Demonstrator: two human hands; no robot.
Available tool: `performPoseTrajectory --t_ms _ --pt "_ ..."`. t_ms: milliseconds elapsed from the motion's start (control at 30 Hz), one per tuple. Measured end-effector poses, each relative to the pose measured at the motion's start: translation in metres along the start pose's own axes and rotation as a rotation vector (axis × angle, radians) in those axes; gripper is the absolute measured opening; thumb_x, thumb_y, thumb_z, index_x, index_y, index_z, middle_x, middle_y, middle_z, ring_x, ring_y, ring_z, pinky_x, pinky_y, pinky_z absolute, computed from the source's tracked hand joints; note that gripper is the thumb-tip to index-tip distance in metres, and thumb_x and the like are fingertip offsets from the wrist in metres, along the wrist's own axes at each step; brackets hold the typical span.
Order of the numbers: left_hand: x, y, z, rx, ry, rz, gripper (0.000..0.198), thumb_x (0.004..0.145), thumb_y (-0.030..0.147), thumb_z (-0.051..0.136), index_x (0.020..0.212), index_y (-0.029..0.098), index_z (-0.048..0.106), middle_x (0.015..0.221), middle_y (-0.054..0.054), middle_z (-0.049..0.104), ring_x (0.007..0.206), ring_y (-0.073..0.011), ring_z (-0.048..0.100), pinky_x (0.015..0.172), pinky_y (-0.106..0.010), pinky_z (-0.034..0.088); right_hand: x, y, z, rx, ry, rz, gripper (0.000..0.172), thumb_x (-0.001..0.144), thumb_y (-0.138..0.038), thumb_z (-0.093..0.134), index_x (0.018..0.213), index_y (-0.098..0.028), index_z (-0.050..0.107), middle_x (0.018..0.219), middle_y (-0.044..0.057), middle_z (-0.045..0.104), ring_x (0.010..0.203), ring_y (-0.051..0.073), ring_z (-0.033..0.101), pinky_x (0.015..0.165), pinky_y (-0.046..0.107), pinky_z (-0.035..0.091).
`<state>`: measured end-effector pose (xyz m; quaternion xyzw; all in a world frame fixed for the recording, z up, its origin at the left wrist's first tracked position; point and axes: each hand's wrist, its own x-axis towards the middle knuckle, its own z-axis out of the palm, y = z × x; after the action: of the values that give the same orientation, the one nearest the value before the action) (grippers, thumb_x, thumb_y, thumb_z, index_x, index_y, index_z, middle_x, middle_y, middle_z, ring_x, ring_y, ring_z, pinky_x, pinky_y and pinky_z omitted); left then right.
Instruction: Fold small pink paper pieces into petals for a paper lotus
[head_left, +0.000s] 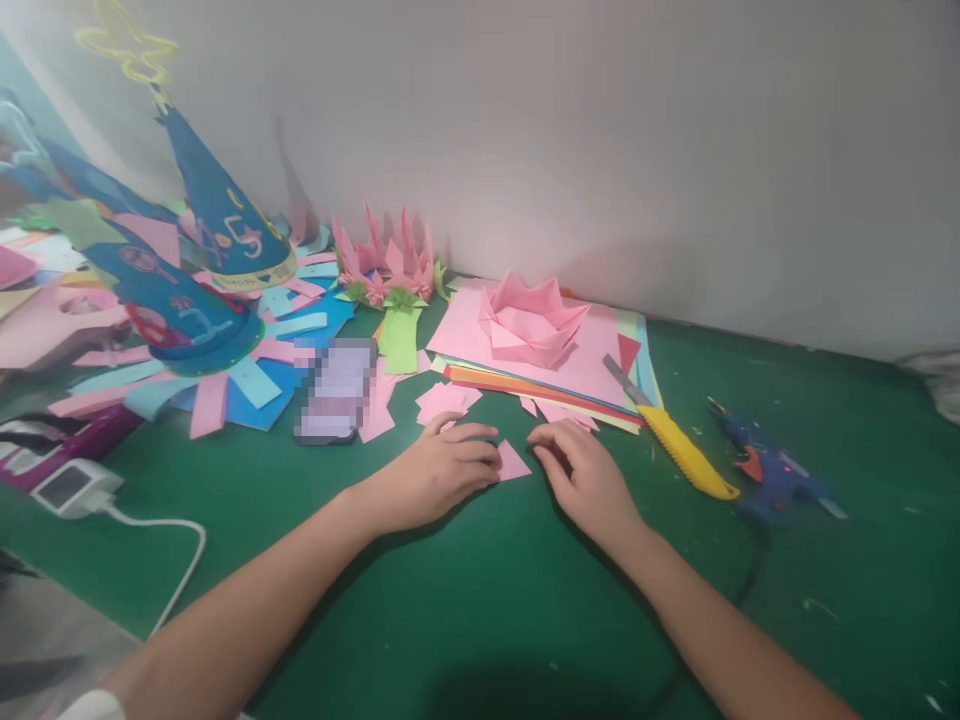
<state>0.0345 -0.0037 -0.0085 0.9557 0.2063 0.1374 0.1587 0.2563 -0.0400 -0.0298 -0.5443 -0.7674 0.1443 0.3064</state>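
A small pink paper piece lies between my two hands above the green table. My left hand has its fingertips closed on the left edge of that piece; its thumb is hidden under the fingers. To the right, my right hand is loosely curled, thumb and forefinger apart, just off the paper with nothing visible in it. Beyond my hands are several pink paper scraps. Behind them, a folded pink paper flower sits on a stack of coloured paper sheets.
A yellow utility knife leans against the stack, with a blue glue gun further right. At left are a phone, blue cone hats, a pink paper crown and a charger with white cable. A wall stands behind.
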Motion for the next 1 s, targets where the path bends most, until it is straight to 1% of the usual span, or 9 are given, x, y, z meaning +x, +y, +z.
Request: performPoseTrajectory --t_ms 100,200,300,367,433,500,567,700,1000 --pt "-0.002 -0.005 -0.004 0.000 -0.048 0.079 0.031 0.095 0.012 0.034 0.110 0.021 0.059 0.112 -0.006 0.062 0.129 -0.0202 0.037 0.106 -0.042 0.021 -0.002 -0.003 0.001 0.014 -0.005 -0.009 0.017 0.089 -0.015 0.041 0.091 -0.020 0.056 0.088 0.006 0.064 0.083 0.020 0.058 0.074 0.033 0.045" --pt "-0.003 -0.007 -0.004 -0.004 -0.088 0.108 0.036 0.092 0.007 0.032 0.116 0.020 0.056 0.117 -0.007 0.059 0.120 -0.0192 0.047 0.105 -0.040 0.028 -0.003 -0.003 0.001 0.015 0.000 -0.013 0.019 0.090 -0.017 0.041 0.092 -0.021 0.059 0.089 0.005 0.066 0.083 0.020 0.060 0.075 0.033 0.046" --pt "-0.002 -0.003 -0.001 0.019 -0.081 0.096 0.033 0.091 0.009 0.035 0.115 0.018 0.056 0.113 -0.010 0.057 0.111 -0.0202 0.050 0.102 -0.040 0.035 -0.003 -0.001 0.001 0.008 0.017 -0.021 0.020 0.090 -0.017 0.041 0.092 -0.021 0.061 0.089 0.005 0.067 0.084 0.020 0.061 0.075 0.033 0.047" --pt "-0.001 0.003 0.003 0.036 -0.060 0.079 0.031 0.092 0.010 0.035 0.114 0.017 0.056 0.111 -0.011 0.056 0.113 -0.0223 0.047 0.100 -0.040 0.037 -0.003 0.000 0.001 -0.003 0.041 -0.028 0.021 0.089 -0.016 0.041 0.092 -0.021 0.062 0.089 0.005 0.068 0.084 0.020 0.061 0.076 0.033 0.047" --pt "0.000 0.010 0.009 0.035 -0.058 0.051 0.032 0.094 0.013 0.033 0.120 0.015 0.052 0.114 -0.012 0.053 0.114 -0.0225 0.047 0.097 -0.037 0.041 -0.003 0.002 0.001 -0.020 0.063 -0.041 0.022 0.089 -0.015 0.041 0.093 -0.021 0.062 0.089 0.005 0.067 0.084 0.020 0.061 0.076 0.034 0.048" --pt "0.001 0.018 0.015 0.025 -0.025 0.025 0.034 0.094 0.015 0.032 0.126 0.015 0.045 0.117 -0.012 0.052 0.114 -0.0217 0.046 0.098 -0.037 0.041 -0.003 0.002 0.001 -0.054 0.074 -0.065 0.024 0.089 -0.014 0.040 0.095 -0.019 0.063 0.089 0.007 0.066 0.085 0.021 0.060 0.077 0.036 0.048" --pt "0.002 0.024 0.020 0.051 -0.012 -0.007 0.032 0.094 0.021 0.037 0.124 0.014 0.046 0.120 -0.012 0.050 0.116 -0.0233 0.044 0.100 -0.038 0.040 -0.003 0.002 0.002 -0.102 0.068 -0.081 0.024 0.089 -0.015 0.041 0.098 -0.017 0.063 0.088 0.009 0.063 0.084 0.022 0.058 0.076 0.038 0.047" --pt "0.004 0.032 0.025 0.112 -0.018 -0.046 0.037 0.093 0.029 0.040 0.126 0.011 0.044 0.120 -0.012 0.050 0.116 -0.0246 0.044 0.101 -0.038 0.039 -0.003 0.002 0.004 -0.138 0.035 -0.067 0.023 0.088 -0.017 0.044 0.102 -0.015 0.062 0.088 0.010 0.058 0.083 0.023 0.055 0.074 0.039 0.047" --pt "0.004 0.037 0.029 0.135 -0.016 -0.103 0.033 0.093 0.020 0.038 0.124 0.012 0.047 0.123 -0.009 0.053 0.116 -0.0236 0.046 0.099 -0.039 0.040 0.000 0.003 0.005 -0.073 -0.008 -0.016 0.013 0.088 -0.017 0.048 0.092 -0.018 0.061 0.086 0.007 0.057 0.083 0.022 0.054 0.074 0.037 0.044"
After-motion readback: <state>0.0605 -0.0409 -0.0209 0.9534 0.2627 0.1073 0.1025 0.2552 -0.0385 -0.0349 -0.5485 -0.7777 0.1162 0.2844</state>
